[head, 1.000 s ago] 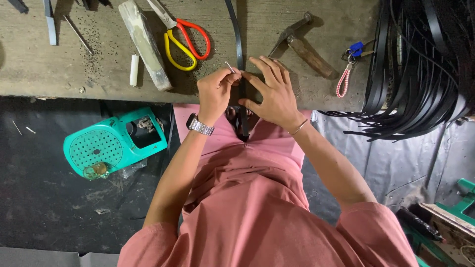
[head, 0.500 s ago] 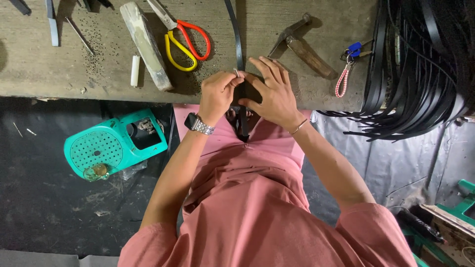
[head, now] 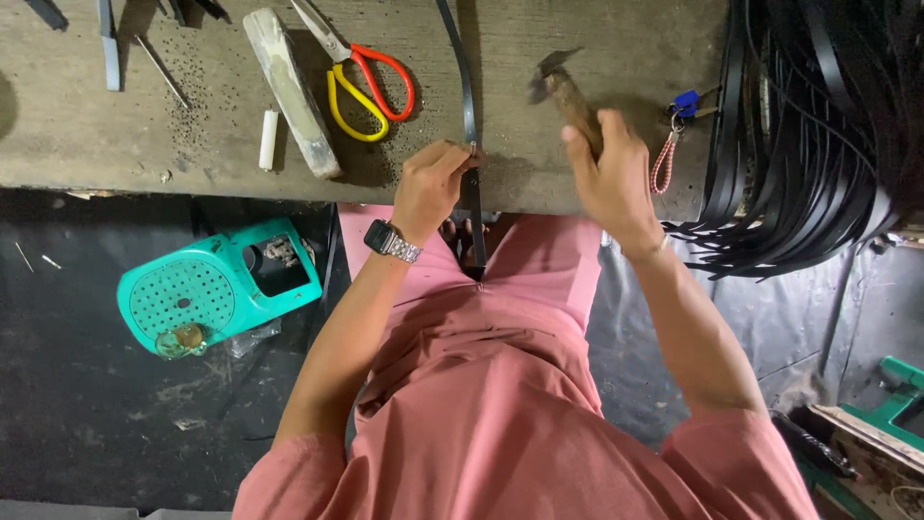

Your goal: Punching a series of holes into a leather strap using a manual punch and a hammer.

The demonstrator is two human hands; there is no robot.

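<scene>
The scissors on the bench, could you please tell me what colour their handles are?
One handle is red and the other yellow on the scissors, seen clearly in the head view.

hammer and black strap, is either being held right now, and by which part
The right hand holds the hammer by its wooden handle. The left hand pinches a small metal punch upright on the black strap at the bench edge.

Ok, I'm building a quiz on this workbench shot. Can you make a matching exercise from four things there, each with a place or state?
Things:
1. hammer
2. scissors
3. black strap
4. green plastic cover

Places or states:
a. lying on the dark floor
b. gripped in the right hand
c. pinched by the left hand at the bench edge
d. lying untouched on the bench

Pairs: 1-b, 2-d, 3-c, 4-a
</scene>
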